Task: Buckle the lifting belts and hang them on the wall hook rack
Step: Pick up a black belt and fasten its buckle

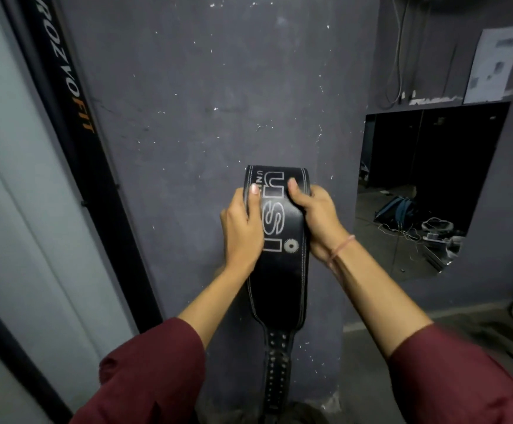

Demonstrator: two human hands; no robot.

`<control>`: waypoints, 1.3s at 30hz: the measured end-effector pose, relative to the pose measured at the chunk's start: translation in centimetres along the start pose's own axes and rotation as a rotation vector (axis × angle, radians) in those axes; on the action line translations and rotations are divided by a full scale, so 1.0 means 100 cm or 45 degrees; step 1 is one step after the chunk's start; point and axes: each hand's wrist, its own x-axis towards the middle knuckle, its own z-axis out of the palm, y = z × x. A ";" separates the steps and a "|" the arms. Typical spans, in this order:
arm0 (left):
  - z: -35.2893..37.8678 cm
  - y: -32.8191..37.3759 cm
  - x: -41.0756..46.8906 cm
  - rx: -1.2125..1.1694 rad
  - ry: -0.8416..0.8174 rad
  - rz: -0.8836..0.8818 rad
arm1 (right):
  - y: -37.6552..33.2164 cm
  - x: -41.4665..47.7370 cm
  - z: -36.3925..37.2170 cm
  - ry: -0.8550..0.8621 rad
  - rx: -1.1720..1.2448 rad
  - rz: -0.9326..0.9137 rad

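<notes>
A black leather lifting belt (282, 280) with white stitching and silver lettering hangs lengthwise in front of a dark grey wall. Its wide back part is up top, bent over at the upper end. The narrow strap with rows of holes (276, 371) trails down toward me. My left hand (241, 228) grips the belt's left edge with the thumb on its face. My right hand (316, 218) grips the right edge the same way. The buckle is hidden, and no hook rack is in view.
A dark grey pillar wall (218, 102) fills the middle. A black frame with orange lettering (65, 96) slants down the left beside a pale panel. At right a mirror (426, 191) reflects a bag and cables on the floor. A paper sheet (493, 62) hangs above it.
</notes>
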 end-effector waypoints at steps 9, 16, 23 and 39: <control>0.002 -0.001 0.016 -0.150 -0.160 -0.768 | 0.011 -0.006 -0.006 -0.056 -0.139 -0.025; -0.004 0.005 0.061 -0.650 -0.347 -1.072 | 0.025 -0.036 -0.028 -0.187 -0.235 0.036; 0.004 0.019 0.033 -0.837 -0.315 -0.729 | -0.003 -0.012 -0.015 0.037 -0.213 -0.065; 0.010 0.016 0.042 -0.980 -0.336 -0.923 | 0.016 -0.040 -0.021 -0.127 -0.349 -0.033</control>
